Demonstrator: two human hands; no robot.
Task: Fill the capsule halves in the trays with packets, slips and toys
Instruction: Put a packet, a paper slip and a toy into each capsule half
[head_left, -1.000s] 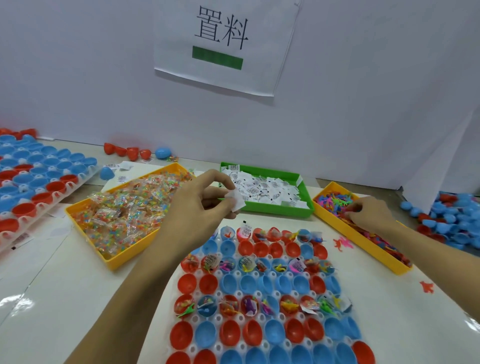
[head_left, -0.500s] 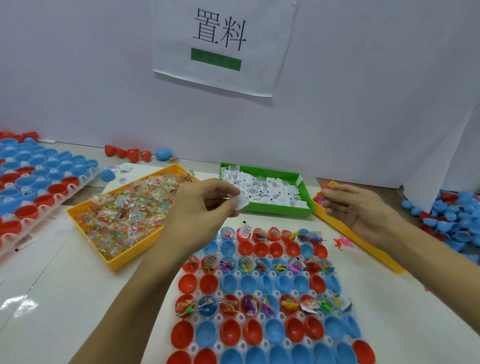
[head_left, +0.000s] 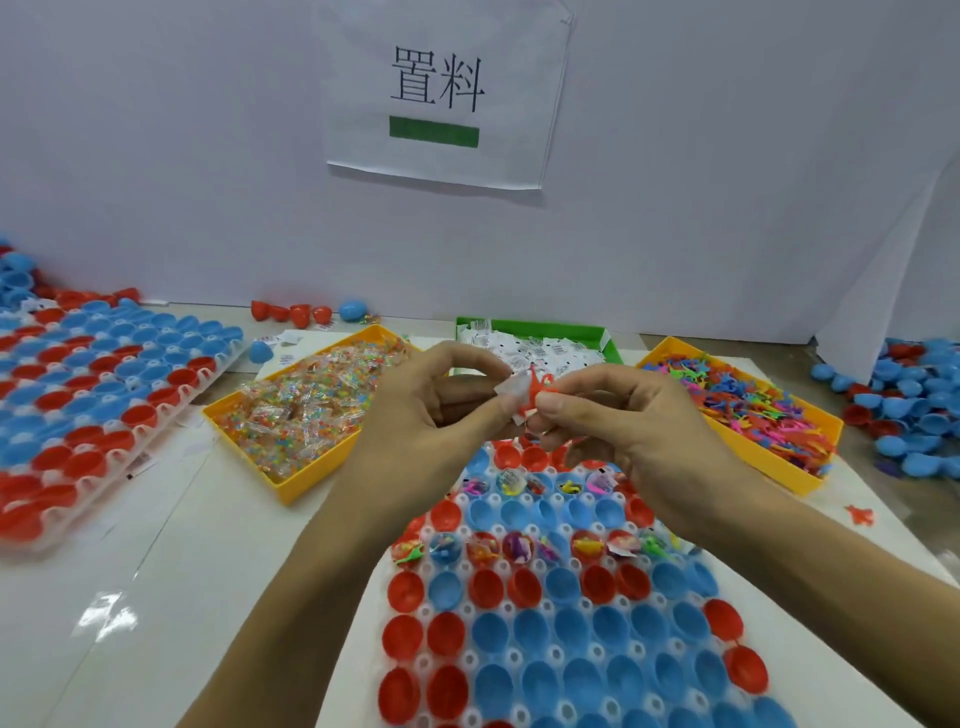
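A clear tray of red and blue capsule halves (head_left: 545, 639) lies in front of me; two of its rows hold packets, slips and toys, the near rows stand bare. Above its far end my left hand (head_left: 431, 410) pinches a white slip (head_left: 508, 388). My right hand (head_left: 618, 410) meets it and pinches a small orange toy (head_left: 535, 392) against the slip. Behind the hands sit a yellow bin of bead packets (head_left: 296, 415), a green bin of slips (head_left: 545, 345) and a yellow bin of toys (head_left: 753, 410).
A second tray of capsule halves (head_left: 88, 405) lies at the left. Loose blue and red halves (head_left: 914, 405) pile at the right edge, and a few (head_left: 301, 312) sit by the white back wall. One orange toy (head_left: 860, 515) lies on the table at the right.
My right hand left the toy bin and came left with an orange toy to meet my left hand. My left hand kept the slip and stayed over the tray's far end.
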